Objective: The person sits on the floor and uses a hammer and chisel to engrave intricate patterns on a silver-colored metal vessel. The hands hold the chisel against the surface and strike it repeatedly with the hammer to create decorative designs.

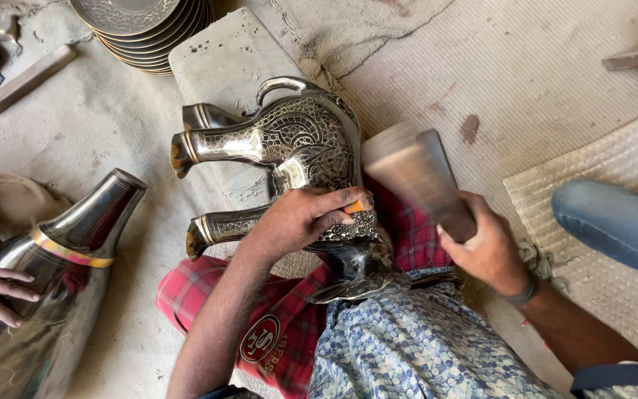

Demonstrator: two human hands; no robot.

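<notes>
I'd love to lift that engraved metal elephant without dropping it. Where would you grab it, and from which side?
Probably by the body, from above. The metal elephant lies on its side across the person's lap, legs pointing left, so the rounded flank faces up. The left hand already presses there. The slim legs would also fit a fist, though they look less steady.

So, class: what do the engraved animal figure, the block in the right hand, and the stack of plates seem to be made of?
Animal figure: likely metal, polished silvery, with mirror glints and fine engraved patterns.
Block in the right hand: probably wood, brown and dull, though blurred.
Stack of plates: apparently metal, with a grey patterned face and brassy rims.
</notes>
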